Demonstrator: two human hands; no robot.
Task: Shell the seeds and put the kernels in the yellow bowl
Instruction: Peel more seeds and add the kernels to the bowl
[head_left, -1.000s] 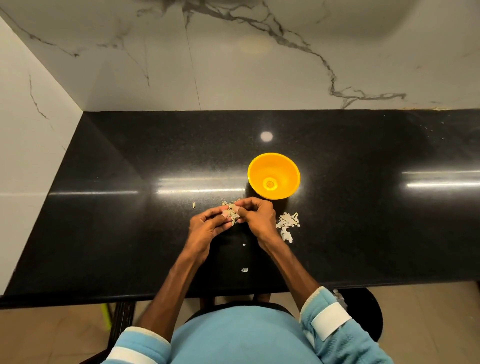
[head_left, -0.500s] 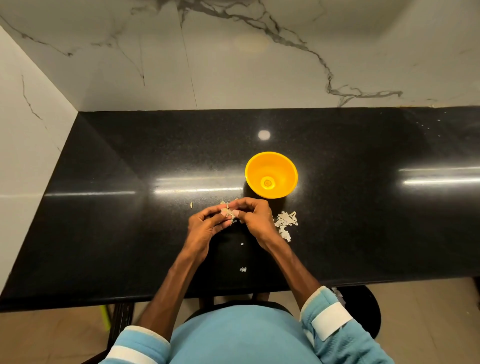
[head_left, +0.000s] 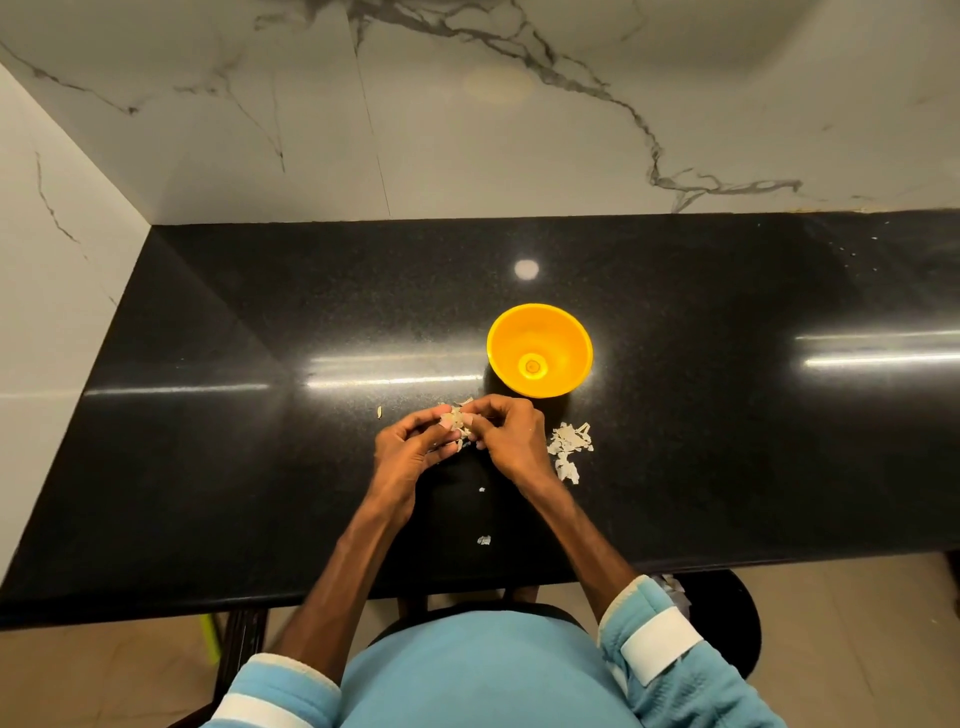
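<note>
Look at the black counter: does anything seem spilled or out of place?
Shell scraps lie heaped right of the right hand, which pinches seeds with the left hand; stray bits sit nearer the front edge of the counter. The yellow bowl stands upright.

It looks like a home kitchen: a polished black stone counter (head_left: 727, 441) across mid-frame, veined marble walls (head_left: 519, 130) above, tiled floor (head_left: 857, 649) below.
</note>
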